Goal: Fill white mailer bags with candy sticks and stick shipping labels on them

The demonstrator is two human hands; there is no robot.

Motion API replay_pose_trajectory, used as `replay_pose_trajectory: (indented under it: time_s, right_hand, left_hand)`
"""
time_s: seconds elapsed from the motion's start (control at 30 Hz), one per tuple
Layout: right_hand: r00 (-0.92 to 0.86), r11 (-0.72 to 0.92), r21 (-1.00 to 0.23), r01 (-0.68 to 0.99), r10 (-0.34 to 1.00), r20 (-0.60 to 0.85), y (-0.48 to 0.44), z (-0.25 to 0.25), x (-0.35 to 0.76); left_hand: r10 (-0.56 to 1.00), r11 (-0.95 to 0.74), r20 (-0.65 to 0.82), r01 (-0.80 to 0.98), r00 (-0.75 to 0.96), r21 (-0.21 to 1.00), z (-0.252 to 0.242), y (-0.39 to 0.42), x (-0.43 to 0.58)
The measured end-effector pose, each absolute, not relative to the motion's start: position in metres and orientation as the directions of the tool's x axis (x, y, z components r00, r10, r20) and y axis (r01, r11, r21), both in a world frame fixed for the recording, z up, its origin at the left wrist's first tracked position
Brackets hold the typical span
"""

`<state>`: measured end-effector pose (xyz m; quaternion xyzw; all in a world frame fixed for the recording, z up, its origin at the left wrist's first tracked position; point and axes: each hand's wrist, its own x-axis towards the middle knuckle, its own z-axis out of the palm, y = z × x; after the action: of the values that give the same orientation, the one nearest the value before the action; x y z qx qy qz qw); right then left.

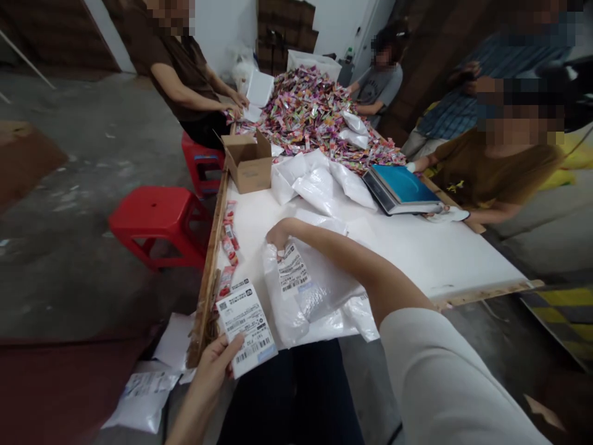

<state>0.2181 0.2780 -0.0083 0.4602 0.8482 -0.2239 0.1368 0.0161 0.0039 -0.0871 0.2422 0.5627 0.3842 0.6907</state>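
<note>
Cardboard formed the one open box (250, 165), which stood at the left edge of the table; its flaps were up and its contents could not be made out. A white tub (313, 62) sat at the far end behind a large heap of coloured sachets (315, 111), with its inside hidden. Several filled white bags (324, 182) lay between the heap and the box, shut and opaque. The mailer bag (301, 290) lay flat on the near part of the table, directly before the person. It was white, glossy and creased, and it bore a printed barcode sticker (292, 269) near its top. The right hand (279, 235) rested at the bag's upper edge with the fingers curled together and touching it; whether they clamped the plastic could not be told. The left hand (214, 364), below the table's near corner, was pinched closed on the lower edge of a label sheet (247, 327), white with black barcodes and held tilted. A scale (401, 189) with a blue top stood on the right side. A few loose sachets (228, 241) lay in a line along the left edge. The table (417, 247) had a white top with a bare wooden rim. Two red stools (160, 217) stood on the grey concrete floor (69, 154), and more bags (143, 395) lay there. Three other people sat around the far half, one with hands (238, 105) at the heap.
</note>
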Motion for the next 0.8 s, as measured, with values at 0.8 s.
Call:
replay_pose_trajectory:
  time_s: [0.8]
  right_hand:
    - [-0.381,0.49,-0.156,0.858,0.402,-0.832,0.239,0.021,0.21]
  left_hand:
    - [0.835,0.534,-0.546,-0.336,0.068,0.776,-0.126,-0.02,-0.007]
